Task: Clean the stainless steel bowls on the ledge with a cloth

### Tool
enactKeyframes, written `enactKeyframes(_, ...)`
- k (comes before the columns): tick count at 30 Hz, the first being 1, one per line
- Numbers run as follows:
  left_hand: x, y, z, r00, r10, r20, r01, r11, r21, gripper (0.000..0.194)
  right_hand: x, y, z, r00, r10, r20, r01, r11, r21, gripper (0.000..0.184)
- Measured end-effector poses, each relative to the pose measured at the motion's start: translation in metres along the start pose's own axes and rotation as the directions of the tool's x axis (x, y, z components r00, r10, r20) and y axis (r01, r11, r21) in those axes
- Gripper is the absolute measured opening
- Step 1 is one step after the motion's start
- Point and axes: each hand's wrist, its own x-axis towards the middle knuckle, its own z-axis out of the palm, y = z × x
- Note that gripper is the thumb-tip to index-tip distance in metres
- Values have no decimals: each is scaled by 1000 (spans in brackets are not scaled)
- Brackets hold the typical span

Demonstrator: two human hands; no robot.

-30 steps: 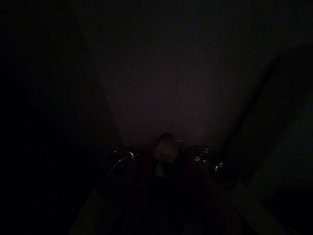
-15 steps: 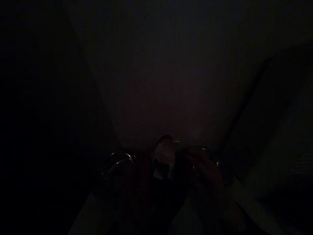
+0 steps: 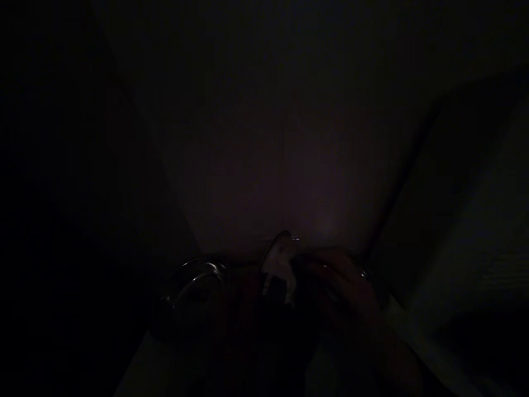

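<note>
The view is very dark. My right hand [image 3: 345, 281] reaches in from the lower right, fingers bent toward the middle and over a shiny round rim [image 3: 364, 274], perhaps a metal bowl. Whether its fingers grip anything is hidden in the dark. A faint reddish shape left of the middle, likely my left hand [image 3: 237, 309], shows no clear fingers. Between the hands stands a pale, curved thing [image 3: 280, 264] with a dark rim and a dark patch on its front; its kind cannot be made out. Beside the left hand sits a shiny metal bowl [image 3: 198, 281].
A pale surface [image 3: 136, 364] lies under the bowls, its edge slanting at the lower left. Behind rises a dim wall [image 3: 264, 165], with a darker side panel [image 3: 446, 165] at the right.
A faint glow now shows on the wall behind. My right hand's fingers have shifted slightly toward the middle thing. The pale thing looks slightly brighter and turned a little.
</note>
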Motion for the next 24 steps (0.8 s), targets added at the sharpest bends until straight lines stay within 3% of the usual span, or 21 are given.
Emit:
enactKeyframes(11,3,4,1,995,-56,79,55,998,11,18,1,-4,-4,992,-108,64,108,994,7,22)
enactKeyframes(18,11,10,5,992,-70,101,67,997,24,24,-6,-17,8,994,-77,83,75,997,33,21)
enactKeyframes(24,-1,7,3,995,-78,62,75,996,48,18,4,3,-3,997,-58,58,59,998,-14,20)
